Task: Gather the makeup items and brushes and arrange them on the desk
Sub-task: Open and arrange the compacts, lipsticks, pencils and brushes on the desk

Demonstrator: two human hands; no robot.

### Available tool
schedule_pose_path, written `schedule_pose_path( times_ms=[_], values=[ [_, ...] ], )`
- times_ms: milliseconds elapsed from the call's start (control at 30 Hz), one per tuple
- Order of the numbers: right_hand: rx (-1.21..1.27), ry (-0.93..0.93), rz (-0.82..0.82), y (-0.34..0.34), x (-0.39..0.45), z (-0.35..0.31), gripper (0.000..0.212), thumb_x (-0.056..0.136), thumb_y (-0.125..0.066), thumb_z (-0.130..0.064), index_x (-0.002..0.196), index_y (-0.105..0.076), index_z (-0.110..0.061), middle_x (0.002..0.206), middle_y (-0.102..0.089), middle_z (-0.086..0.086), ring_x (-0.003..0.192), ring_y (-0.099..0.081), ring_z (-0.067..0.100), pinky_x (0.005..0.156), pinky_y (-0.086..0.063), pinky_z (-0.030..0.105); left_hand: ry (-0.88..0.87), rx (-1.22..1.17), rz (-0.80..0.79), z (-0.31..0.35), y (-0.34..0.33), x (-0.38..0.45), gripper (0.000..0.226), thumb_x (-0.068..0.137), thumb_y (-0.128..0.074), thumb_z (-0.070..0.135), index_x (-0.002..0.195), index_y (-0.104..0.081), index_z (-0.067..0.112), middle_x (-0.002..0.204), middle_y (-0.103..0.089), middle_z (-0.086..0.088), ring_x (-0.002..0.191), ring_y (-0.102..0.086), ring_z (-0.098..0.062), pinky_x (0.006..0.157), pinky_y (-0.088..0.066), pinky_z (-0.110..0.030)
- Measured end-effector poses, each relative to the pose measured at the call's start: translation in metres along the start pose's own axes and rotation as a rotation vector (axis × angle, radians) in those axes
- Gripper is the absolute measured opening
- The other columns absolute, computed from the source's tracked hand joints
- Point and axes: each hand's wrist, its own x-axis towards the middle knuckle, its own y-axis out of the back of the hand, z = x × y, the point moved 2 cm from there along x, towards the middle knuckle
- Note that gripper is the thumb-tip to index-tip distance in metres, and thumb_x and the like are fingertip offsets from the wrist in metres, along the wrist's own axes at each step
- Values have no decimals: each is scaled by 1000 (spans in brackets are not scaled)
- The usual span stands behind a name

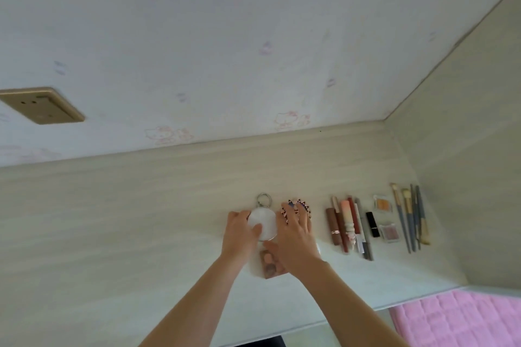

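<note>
Far to your left, a tan wall socket (42,105) sits on the pale patterned wall (253,51) above the surface (112,220).

Moving right, your left hand (239,234) rests on the light wood-grain surface with its fingers (255,229) curled loosely against the left edge of a round white compact (263,222). The thumb lies on the compact's face, so the hand is touching it rather than clamped shut. A metal ring (264,199) sticks out from the compact's far side. Just below the compact, between your two wrists, a small palette (270,263) with brownish pans lies partly hidden.

Your right hand (296,236) lies just beside the compact, fingers (286,214) spread open and flat over a patterned item (303,205) with dark and pink markings. What that item is cannot be told.

Further right, apart from your hands, a tight row of lipsticks and pencils (349,227) lies side by side, pointing away from you. Next comes a black lipstick tube (372,224), then two small square pans, an orange one (382,204) above a pink one (388,232). A group of blue-handled brushes (411,217) lies nearest the side panel (465,177). A pink quilted cloth (456,318) shows at the lower right.
</note>
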Motion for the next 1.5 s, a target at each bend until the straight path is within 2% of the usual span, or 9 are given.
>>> schedule_pose_path(
  times_ms=[167,300,600,733,867,1067,1200,1333,1500],
  values=[
    [-22,14,17,-9,2,-5,67,84,-67,-29,136,-40,1,152,-26,11,144,-9,39,117,-16,46,120,-111,49,2,-3,-2,17,86,-58,10,104,-58,10,111,-47,-6,89,-53,-20,74,-35,-23],
    [16,27,86,-9,1,-3,63,78,-73,-31,126,-52,4,145,-39,13,140,-24,41,111,-29,50,174,-217,64,6,-1,-5,15,86,-57,11,101,-55,13,102,-59,-3,91,-56,-21,75,-43,-30],
    [196,109,128,3,-14,11,66,93,-51,-45,145,-26,-12,154,-18,2,145,-5,23,118,-7,33,239,-765,-24,7,18,-24,28,82,-66,2,108,-56,8,108,-63,-15,99,-65,-28,87,-55,-42],
    [419,197,184,19,-24,4,71,92,-54,-47,148,-25,-13,151,-27,0,142,-15,19,118,-15,33,288,-955,-44,8,30,-32,30,83,-67,0,111,-58,3,108,-66,-17,101,-65,-31,87,-56,-41],
    [480,329,224,33,-31,-5,59,95,-52,-43,146,-30,-25,152,-25,-7,138,-28,15,108,-35,31,316,-1056,-104,8,42,-41,26,85,-64,3,110,-65,0,96,-67,-15,88,-61,-29,85,-53,-39],
    [564,381,182,41,-33,-37,49,94,-52,-42,139,-46,-23,146,-34,-7,130,-39,8,102,-36,16,344,-1282,-91,-6,64,-57,24,86,-62,11,105,-66,-3,68,-55,-10,70,-63,-23,78,-54,-37],
    [698,372,203,45,-36,-65,39,91,-61,-32,127,-58,-18,135,-47,-2,106,-45,-9,89,-28,-3,285,-1488,-188,-20,78,-68,35,87,-61,18,116,-63,-2,101,-66,-18,107,-64,-37,97,-49,-43],
    [772,371,196,46,-38,-89,34,89,-64,-33,121,-62,-22,127,-51,-7,109,-50,-4,91,-35,4,221,-1629,-247,-33,95,-78,33,89,-63,22,117,-58,5,122,-62,-22,115,-58,-41,89,-54,-40],
    [827,357,164,44,-42,-127,31,86,-69,-30,116,-65,-20,119,-55,-10,99,-57,-2,89,-48,18,205,-1466,-185,-64,124,-86,33,77,-73,29,97,-63,5,121,-61,-21,120,-56,-34,104,-42,-47]
  ],
)
